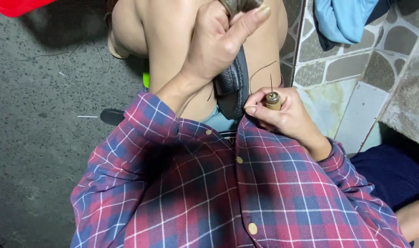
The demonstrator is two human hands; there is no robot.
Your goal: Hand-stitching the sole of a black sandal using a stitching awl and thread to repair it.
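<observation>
Left hand (216, 43) clamped around the black leather shoe (232, 82), thumb pressed along its top edge, fingers wrapped over the upper part. Shoe is pinned upright between the bare knees, heel end pointing down toward the plaid shirt (227, 193).

Right hand (283, 112) just right of the shoe's lower end, fingers curled tight on a wooden-handled awl (273, 98). Metal collar and thin needle stick up out of the fist, needle tip free, not in the leather. Dark thread (260, 73) arcs from the shoe's edge over toward the awl needle.

Left of the shoe: grey concrete floor (39, 115). Right of it: stone-pattern tiled wall (351, 64), with a blue cloth (345, 18) lying above. Red plastic item (14, 5) far upper left of the shoe; can't tell what it is.
</observation>
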